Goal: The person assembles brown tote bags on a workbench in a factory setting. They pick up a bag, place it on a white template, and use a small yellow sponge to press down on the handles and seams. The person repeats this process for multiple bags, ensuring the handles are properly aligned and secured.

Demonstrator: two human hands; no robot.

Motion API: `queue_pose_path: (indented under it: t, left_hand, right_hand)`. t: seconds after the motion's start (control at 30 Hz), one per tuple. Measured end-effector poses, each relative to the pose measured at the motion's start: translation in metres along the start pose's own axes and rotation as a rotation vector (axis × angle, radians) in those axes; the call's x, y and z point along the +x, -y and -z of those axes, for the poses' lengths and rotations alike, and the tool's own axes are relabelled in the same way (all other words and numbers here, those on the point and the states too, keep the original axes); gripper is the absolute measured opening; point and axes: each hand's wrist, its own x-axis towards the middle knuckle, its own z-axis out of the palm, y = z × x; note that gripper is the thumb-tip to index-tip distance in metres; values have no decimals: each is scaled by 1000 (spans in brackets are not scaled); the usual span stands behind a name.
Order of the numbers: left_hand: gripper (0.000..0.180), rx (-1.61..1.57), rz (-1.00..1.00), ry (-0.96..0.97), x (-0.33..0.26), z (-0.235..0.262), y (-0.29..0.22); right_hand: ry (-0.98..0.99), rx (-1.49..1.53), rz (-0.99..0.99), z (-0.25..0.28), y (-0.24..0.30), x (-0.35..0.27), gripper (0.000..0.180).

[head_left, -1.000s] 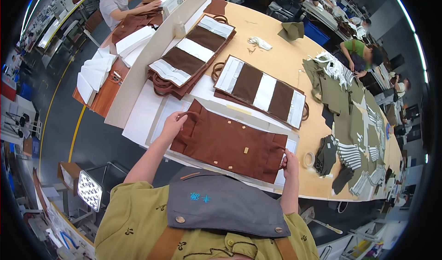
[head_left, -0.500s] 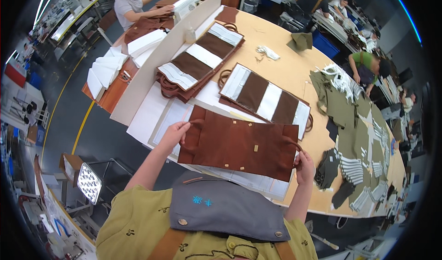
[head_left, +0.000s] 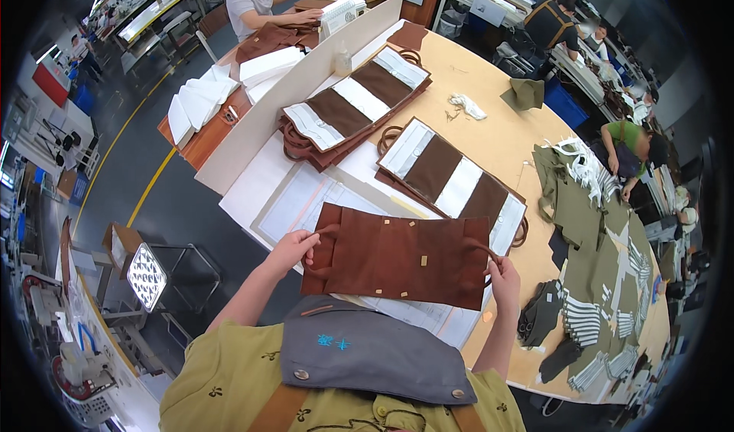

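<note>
Stretched out between my hands is a reddish-brown bag panel (head_left: 367,252) with a looped handle at each end and several small yellowish tabs on it. My left hand (head_left: 294,250) pinches its left end near the handle. At the opposite end, my right hand (head_left: 503,275) grips the other handle. The panel is held above the near edge of the table, over pattern sheets (head_left: 294,206) laid on white board. Just beyond it lies a brown bag piece (head_left: 434,164) with white strips. A stack of similar bag pieces (head_left: 344,109) sits farther left.
An upright pale board (head_left: 264,126) divides off a side table with white folded pieces (head_left: 200,103), where a person in a white shirt (head_left: 248,8) works. Olive fabric pieces (head_left: 573,195) and white straps cover the table's right side. A folding chair (head_left: 191,279) stands at left.
The panel and both hands have come slightly nearer to me, the panel now more level. The view has turned, so the table sits farther right and lower. Both hands keep their hold.
</note>
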Motion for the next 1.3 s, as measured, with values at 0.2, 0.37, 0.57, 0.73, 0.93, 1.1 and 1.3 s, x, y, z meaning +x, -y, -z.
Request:
queue_pose_path:
  t: [0.2,0.37,0.57,0.73,0.93,1.1,1.3]
  left_hand:
    - [28,73,-60,-60,-5,4,7]
    - [26,-37,-58,-15,6,17,-25]
    - [22,-302,-76,-37,55,61,-56]
    - [22,-483,-124,-71,108,95,-81]
    - [21,-661,-154,-108,171,124,-96]
    - [20,-728,-132,-143,203,144,-100]
    - [20,-739,-82,-198,234,156,-96]
  right_hand:
    - [-115,-287,100,6,45,34,21]
    - [-188,-281,174,2,91,85,27]
    - [-302,-382,371,-32,208,157,30]
    - [-413,-415,557,-70,287,268,29]
    - [-446,-473,644,-118,345,408,30]
    - [-383,-576,564,-160,373,494,32]
    - [-363,-644,517,-212,380,574,34]
